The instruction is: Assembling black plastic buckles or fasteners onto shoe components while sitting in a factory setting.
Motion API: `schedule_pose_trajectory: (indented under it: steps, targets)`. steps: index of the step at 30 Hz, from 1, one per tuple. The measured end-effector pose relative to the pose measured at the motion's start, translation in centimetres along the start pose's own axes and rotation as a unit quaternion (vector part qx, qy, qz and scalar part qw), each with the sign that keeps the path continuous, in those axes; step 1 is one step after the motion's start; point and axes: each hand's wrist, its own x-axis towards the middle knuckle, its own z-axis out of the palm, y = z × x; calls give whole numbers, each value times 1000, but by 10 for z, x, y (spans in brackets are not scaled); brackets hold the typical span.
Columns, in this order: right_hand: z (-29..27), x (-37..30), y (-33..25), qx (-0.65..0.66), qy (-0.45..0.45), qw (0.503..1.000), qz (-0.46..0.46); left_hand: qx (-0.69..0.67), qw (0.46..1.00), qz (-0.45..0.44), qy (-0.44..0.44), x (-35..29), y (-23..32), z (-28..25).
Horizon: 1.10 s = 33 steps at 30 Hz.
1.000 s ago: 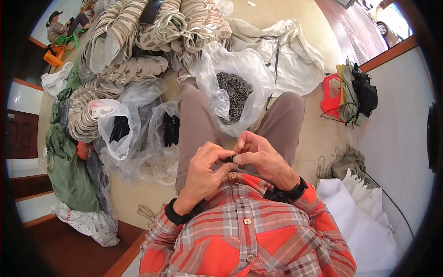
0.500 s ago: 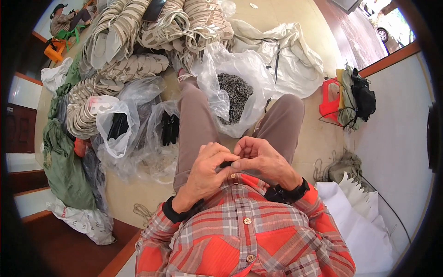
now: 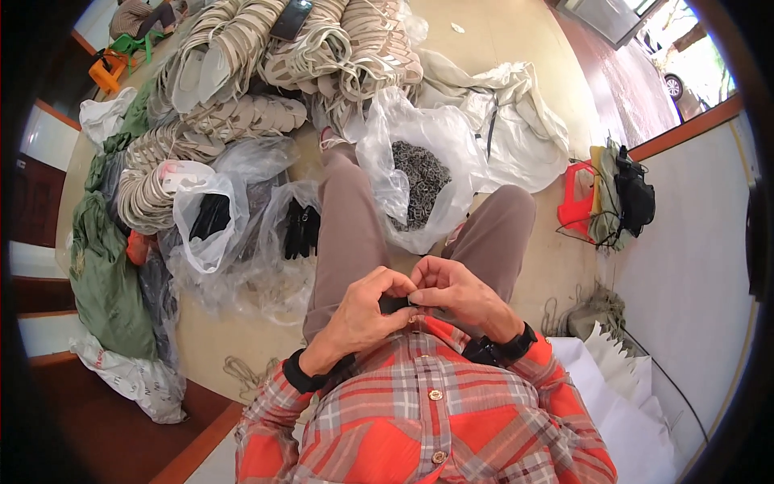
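Above my lap, a small black strap point(image 3: 393, 305) is pinched between the thumb and fingers of my left hand point(image 3: 359, 315). My right hand point(image 3: 463, 297) meets it from the other side, thumb and fingertips closed at the strap's end. Whether a small buckle is there too is hidden by the fingers. Beyond my knees stands a clear plastic bag point(image 3: 463, 149) of small dark metal buckles point(image 3: 423, 187). To the left, black straps point(image 3: 302, 230) stick out of one plastic bag, and more black straps point(image 3: 211, 216) fill a white bag.
Stacks of beige strappy sandals point(image 3: 230, 60) rise at the far left, a phone point(image 3: 292, 19) on top. A white sack point(image 3: 524, 121) lies beyond the buckles. At right are a red stool point(image 3: 576, 194) and a black bag point(image 3: 637, 194). Another person point(image 3: 137, 20) sits far left.
My hands have shifted slightly down, and more of the black strap shows between them. My right fingers have drawn together at its end. The view has tilted a little.
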Motion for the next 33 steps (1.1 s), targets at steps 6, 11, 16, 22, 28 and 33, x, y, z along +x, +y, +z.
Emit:
schedule_pose_trajectory:
  steps: [6,11,16,22,28,33]
  targets:
    - [10,5,9,-4,27,998,-64,-203,979,-8,26,-2,-17,7]
    - [19,28,17,126,95,978,-138,-548,824,-142,35,-13,-29,-9]
    - [43,58,15,-158,160,968,-110,-558,799,-192,113,-16,-45,-13]
    - [44,82,30,-353,90,922,-133,-416,780,-114,453,-15,-148,-99]
    - [16,82,35,-304,145,939,68,-193,844,-361,347,21,-350,-113]
    - [13,95,34,-274,189,932,145,143,907,-312,246,87,-413,-69]
